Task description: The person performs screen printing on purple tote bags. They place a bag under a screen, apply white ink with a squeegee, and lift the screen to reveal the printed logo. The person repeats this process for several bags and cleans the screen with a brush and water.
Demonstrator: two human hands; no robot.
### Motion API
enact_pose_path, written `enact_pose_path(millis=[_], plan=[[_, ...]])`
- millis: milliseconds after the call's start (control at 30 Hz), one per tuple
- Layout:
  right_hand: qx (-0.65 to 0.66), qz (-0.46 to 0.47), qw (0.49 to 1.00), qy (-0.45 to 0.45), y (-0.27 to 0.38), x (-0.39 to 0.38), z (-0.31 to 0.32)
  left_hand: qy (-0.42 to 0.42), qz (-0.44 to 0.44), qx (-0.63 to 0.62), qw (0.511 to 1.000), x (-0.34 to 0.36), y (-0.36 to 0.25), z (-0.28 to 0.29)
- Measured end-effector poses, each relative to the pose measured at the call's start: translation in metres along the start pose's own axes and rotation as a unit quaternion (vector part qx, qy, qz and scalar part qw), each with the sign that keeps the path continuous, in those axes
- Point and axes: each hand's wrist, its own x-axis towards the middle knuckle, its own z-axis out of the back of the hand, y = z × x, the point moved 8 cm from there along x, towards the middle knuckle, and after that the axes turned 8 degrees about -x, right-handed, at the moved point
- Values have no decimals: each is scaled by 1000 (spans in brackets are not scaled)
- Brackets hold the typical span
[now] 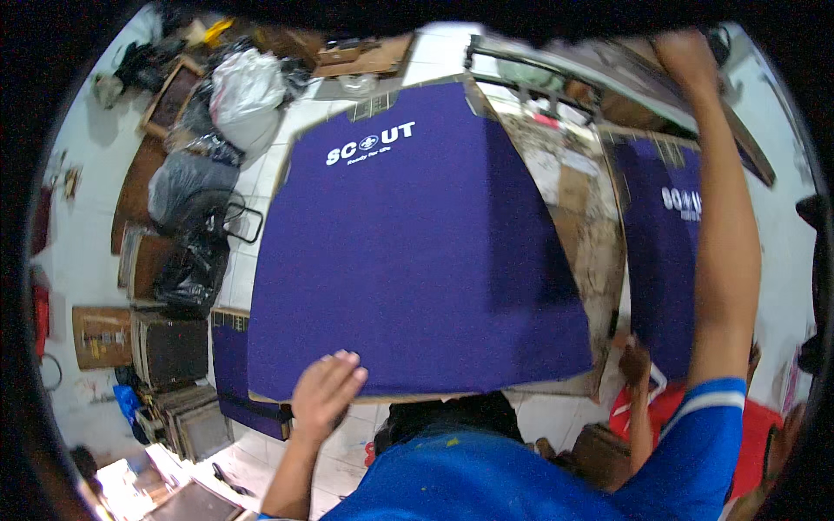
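Nearest the camera, a blue shirt (486, 478). Just beyond, in the middle of the view, a purple cloth (400, 252) spread over a board (369, 108), with white print (399, 133) toward the far end and shadow across the right part. To the right, a second cloth (653, 200), partly blocked from view by the right arm (728, 234); at lower left, near the board, a third cloth (236, 369). Between the first two, a stained surface (604, 269). Near the purple cloth's right corner, another person's hand (636, 363). At lower left, a stack of frames (182, 421).

Along the left wall, a white bag (248, 87), a grey bag (191, 187) and a black bag (191, 273), bunched closely; impossible to tell the contents.

Hands well apart. Left hand (326, 392) over the purple cloth's near edge, fingers extended and close together, gripping nothing visible; contact unclear. Right hand (686, 59) stretched far forward, at upper right, beside a long board (743, 130); blurred, so impossible to tell whether closed on anything.
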Motion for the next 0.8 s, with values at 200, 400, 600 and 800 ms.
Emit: enact_pose_path(millis=[200, 400, 600, 800], plan=[[46, -11, 999, 15, 13, -34, 20, 174, 30, -85, 981, -63, -37, -169], [31, 5, 999, 12, 15, -45, 16, 213, 74, -49, 973, -99, -12, -249], [31, 9, 999, 4, 15, -52, 16, -202, 513, 184, 814, -163, 148, -137], [49, 9, 999, 13, 13, -50, 15, -144, 560, 101, 810, -174, 169, -114]])
